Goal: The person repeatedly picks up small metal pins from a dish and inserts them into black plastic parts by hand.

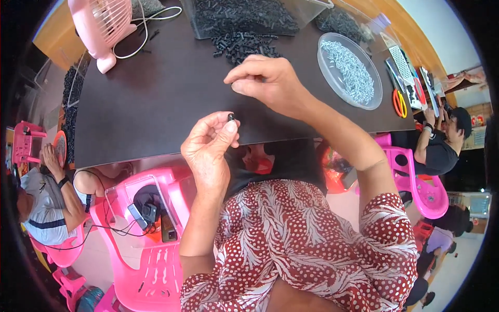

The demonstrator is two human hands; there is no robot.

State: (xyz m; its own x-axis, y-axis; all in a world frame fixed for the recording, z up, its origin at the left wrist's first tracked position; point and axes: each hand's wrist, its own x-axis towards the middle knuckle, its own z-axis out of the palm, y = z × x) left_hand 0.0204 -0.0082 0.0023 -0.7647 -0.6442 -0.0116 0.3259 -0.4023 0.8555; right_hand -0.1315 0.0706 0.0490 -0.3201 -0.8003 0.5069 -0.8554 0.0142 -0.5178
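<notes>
A small black part [231,117] sits pinched between the thumb and fingertips of the left hand [208,148], held up just over the near edge of the dark bench [150,99]. The right hand [267,83] hovers a little farther in over the bench, its fingers drawn together as if nipping something tiny, though what it holds, if anything, is too small to tell. Just beyond the right hand lies a loose heap of black parts [243,44], spilling from a clear bin [244,18] full of the same. To the right stands a clear round dish [349,70] of small pale grey pieces, and past it orange-handled scissors [399,103]. A pink fan [104,26] with a white cord stands at the far left of the bench. Pink plastic chairs [148,244] stand below the bench edge.
</notes>
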